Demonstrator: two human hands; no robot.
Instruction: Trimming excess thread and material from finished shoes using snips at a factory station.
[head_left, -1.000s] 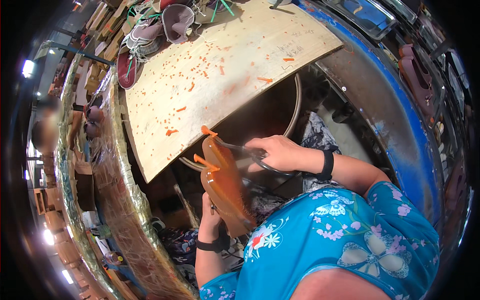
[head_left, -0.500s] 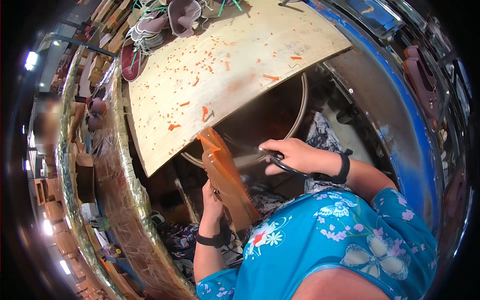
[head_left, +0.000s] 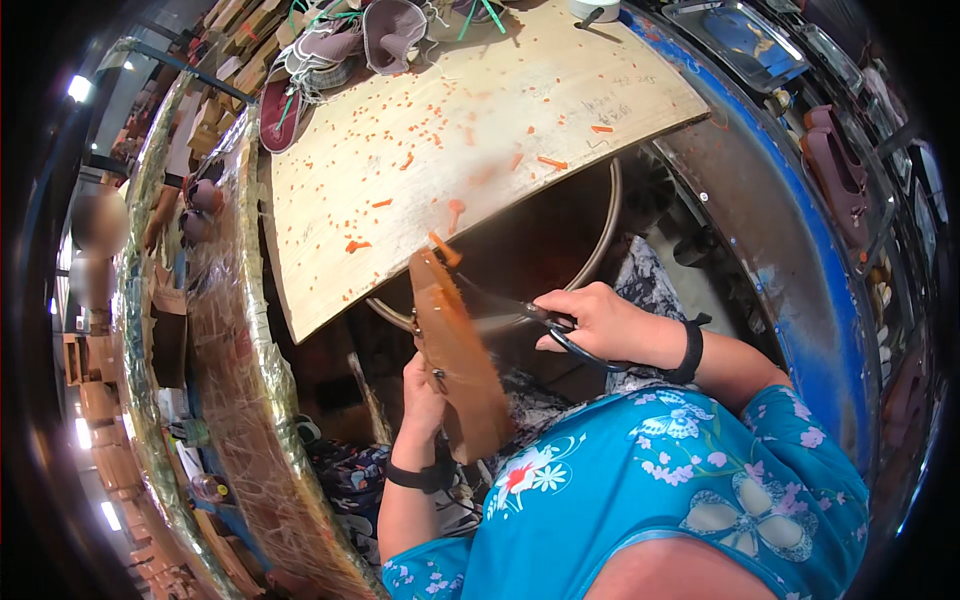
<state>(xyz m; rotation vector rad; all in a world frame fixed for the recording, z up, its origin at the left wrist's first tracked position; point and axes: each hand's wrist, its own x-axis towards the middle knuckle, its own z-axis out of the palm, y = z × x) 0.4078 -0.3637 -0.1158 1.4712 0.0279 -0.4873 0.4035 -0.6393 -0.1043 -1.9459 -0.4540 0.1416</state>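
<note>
My left hand (head_left: 422, 395) grips a long brown leather piece (head_left: 458, 365) by its left edge, beside small metal fittings. It looks like a shoe upper, held upright in front of my body with its top close to the board's near edge. An orange strip (head_left: 446, 250) sticks out at its upper end. In my right hand (head_left: 600, 322) is a pair of scissors (head_left: 565, 335) with dark handles, fingers wrapped around them. The blades point left toward the leather's right edge and are smeared by motion, so whether they touch it cannot be made out.
A pale wooden board (head_left: 330, 200) with many orange scraps (head_left: 405, 160) lies ahead. Several shoe uppers (head_left: 392, 35) with green ties sit at its far left. A metal hoop (head_left: 608, 215) curves below the board. Mauve shoes (head_left: 838, 165) stand at right; a film-wrapped rail (head_left: 255, 300) runs at left.
The leather piece has turned so its orange side shows less, and an orange strip stands out at its top. The scissors have shifted slightly right and down. The view has moved a little.
</note>
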